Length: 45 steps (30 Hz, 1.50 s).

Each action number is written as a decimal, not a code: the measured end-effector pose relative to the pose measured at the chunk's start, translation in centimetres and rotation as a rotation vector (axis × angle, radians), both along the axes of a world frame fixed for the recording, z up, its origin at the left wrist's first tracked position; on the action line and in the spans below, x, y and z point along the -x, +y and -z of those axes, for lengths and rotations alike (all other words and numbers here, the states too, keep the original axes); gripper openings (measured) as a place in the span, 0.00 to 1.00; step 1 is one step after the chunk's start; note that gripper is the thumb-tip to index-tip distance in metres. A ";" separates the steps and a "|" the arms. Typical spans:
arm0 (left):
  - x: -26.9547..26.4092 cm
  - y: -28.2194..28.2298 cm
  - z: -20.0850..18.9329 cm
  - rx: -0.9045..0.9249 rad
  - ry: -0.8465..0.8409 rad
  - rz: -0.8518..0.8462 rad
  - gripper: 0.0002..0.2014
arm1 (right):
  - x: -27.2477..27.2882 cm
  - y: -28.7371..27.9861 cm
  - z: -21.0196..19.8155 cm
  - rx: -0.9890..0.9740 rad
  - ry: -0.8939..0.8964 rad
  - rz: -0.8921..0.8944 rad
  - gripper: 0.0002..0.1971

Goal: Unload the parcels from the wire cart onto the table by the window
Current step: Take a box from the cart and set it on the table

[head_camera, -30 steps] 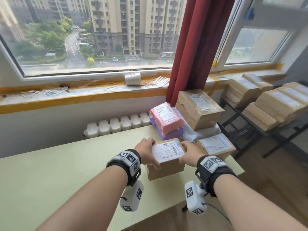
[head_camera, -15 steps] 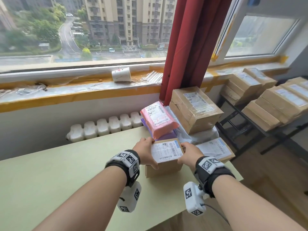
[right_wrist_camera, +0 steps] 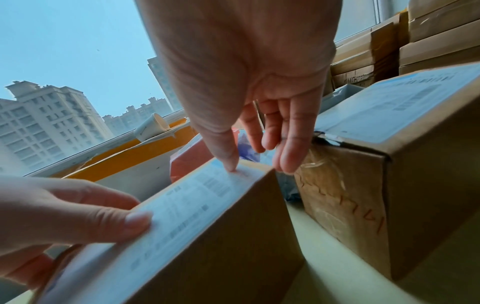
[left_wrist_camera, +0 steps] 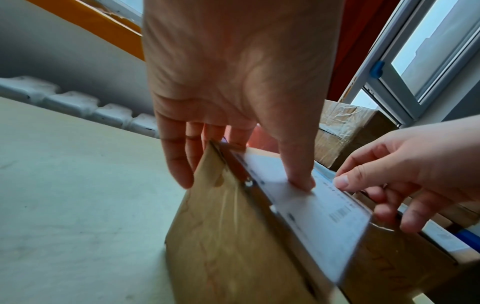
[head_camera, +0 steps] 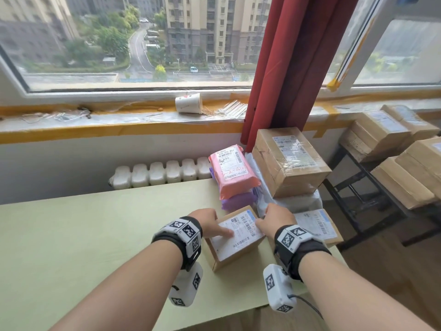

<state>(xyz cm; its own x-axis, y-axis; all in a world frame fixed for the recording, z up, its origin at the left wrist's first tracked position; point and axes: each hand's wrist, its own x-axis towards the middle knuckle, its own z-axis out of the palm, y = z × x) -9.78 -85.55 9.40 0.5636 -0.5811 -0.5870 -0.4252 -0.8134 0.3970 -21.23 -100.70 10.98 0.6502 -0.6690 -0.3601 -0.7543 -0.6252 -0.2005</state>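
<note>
A small brown cardboard box (head_camera: 235, 242) with a white label stands on the pale green table (head_camera: 95, 235), close to its right end. My left hand (head_camera: 208, 222) holds its left side, with the thumb on the label and the fingers down the side (left_wrist_camera: 179, 164). My right hand (head_camera: 274, 219) pinches its right top edge, thumb tip on the label (right_wrist_camera: 228, 162). Just beyond the box lie a purple bag (head_camera: 238, 201) under a pink bag (head_camera: 232, 173). A labelled flat box (head_camera: 315, 225) sits to the right. The wire cart is out of view.
A large taped box (head_camera: 288, 161) sits on a white poly bag (head_camera: 298, 203) at the table's far right corner. A radiator (head_camera: 162, 173), a sill with a tipped paper cup (head_camera: 188, 104) and a red curtain (head_camera: 286, 63) lie behind. Stacked cartons (head_camera: 393, 151) fill a black rack at the right.
Both hands have slid the small box forward across the table, up to the purple bag. The left thumb now stretches further over the label.
</note>
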 end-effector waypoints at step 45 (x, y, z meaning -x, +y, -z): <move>3.0 -4.4 -2.4 0.103 0.294 -0.342 0.17 | -1.9 -2.0 1.0 -0.272 -0.219 -0.081 0.30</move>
<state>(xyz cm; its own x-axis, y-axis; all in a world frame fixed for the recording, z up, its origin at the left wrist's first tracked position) -12.81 -89.98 11.82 0.5519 -0.4543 -0.6993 0.0036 -0.8372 0.5468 -19.29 -102.65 9.96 0.7789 -0.5106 -0.3642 -0.6249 -0.5829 -0.5193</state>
